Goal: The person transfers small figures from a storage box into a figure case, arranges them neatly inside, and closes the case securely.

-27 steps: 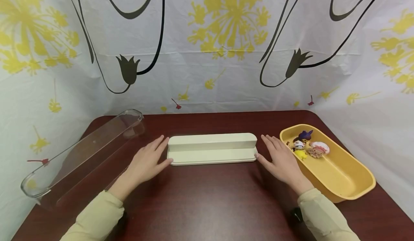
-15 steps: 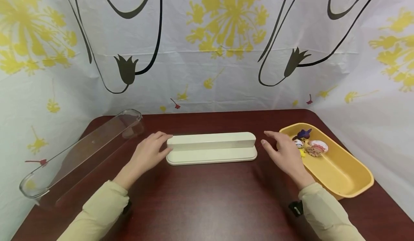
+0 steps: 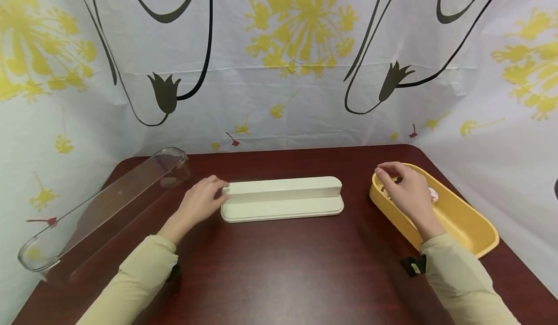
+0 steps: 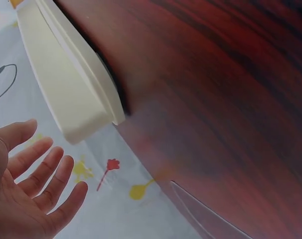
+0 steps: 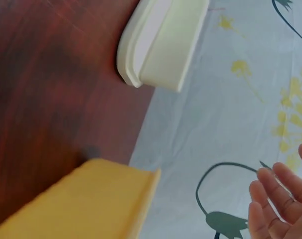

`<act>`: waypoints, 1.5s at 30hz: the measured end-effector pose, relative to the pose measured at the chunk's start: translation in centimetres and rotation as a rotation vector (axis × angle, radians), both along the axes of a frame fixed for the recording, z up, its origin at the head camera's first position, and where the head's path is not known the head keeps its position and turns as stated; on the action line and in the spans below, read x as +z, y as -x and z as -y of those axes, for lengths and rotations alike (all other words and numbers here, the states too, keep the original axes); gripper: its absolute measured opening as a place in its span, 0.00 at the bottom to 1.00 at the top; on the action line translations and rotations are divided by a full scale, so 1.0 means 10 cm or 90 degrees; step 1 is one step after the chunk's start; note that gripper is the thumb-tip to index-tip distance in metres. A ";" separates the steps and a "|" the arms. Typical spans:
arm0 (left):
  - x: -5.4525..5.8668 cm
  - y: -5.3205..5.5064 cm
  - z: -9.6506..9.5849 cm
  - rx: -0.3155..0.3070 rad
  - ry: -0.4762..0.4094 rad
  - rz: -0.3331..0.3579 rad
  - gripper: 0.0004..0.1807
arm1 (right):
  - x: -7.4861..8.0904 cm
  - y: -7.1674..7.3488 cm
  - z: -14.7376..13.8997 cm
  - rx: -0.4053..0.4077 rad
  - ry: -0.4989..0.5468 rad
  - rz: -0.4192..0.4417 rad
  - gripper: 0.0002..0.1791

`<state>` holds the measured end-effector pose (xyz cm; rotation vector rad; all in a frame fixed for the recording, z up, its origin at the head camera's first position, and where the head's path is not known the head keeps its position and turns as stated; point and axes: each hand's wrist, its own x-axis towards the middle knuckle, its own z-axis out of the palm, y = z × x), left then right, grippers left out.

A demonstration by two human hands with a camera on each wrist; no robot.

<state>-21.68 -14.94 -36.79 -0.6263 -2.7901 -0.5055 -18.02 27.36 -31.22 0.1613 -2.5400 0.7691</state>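
A cream stepped stand (image 3: 281,209), long with rounded ends, lies on the table. My left hand (image 3: 201,203) is at the stand's left end, its fingers loosely bent; in the left wrist view that hand (image 4: 39,191) holds nothing and shows a gap to the stand (image 4: 74,94). Over the far end of the yellow tray (image 3: 472,225) hovers my right hand (image 3: 410,193), fingers relaxed and nothing between them. It covers most of the small toy figures in the tray; part of a white and pink figure (image 3: 433,194) shows beside it. The right wrist view shows the same hand (image 5: 283,201) above the tray wall (image 5: 91,199).
A long clear plastic cover (image 3: 115,201) lies slantwise at the left side of the dark red table (image 3: 279,271). Behind the table hangs a white cloth (image 3: 257,97) with flower prints, which also runs along both sides.
My right hand has left the stand's right end and moved right, over the yellow tray. My left hand's fingers have bent a little, staying at the left end. The view has shifted slightly.
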 end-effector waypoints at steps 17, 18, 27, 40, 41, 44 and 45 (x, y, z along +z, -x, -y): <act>-0.06 0.13 0.02 0.011 -0.004 0.062 0.14 | 0.33 0.10 -0.51 0.000 0.070 0.172 0.28; -0.06 0.13 0.03 0.012 -0.005 0.063 0.14 | 0.32 0.12 -0.55 0.001 0.076 0.177 0.28; -0.06 0.17 0.03 0.020 -0.012 0.081 0.13 | 0.29 0.24 -0.89 0.031 0.160 0.258 0.25; -0.07 0.19 0.02 0.029 -0.017 0.098 0.13 | 0.12 0.30 -1.17 0.046 0.227 0.303 0.15; -0.07 0.19 0.02 0.029 -0.017 0.098 0.13 | 0.10 0.30 -1.19 0.050 0.230 0.303 0.14; -0.07 0.19 0.02 0.030 -0.016 0.100 0.13 | 0.06 0.31 -1.23 0.054 0.249 0.299 0.10; -0.07 0.19 0.02 0.031 -0.015 0.101 0.13 | 0.05 0.32 -1.25 0.051 0.252 0.298 0.09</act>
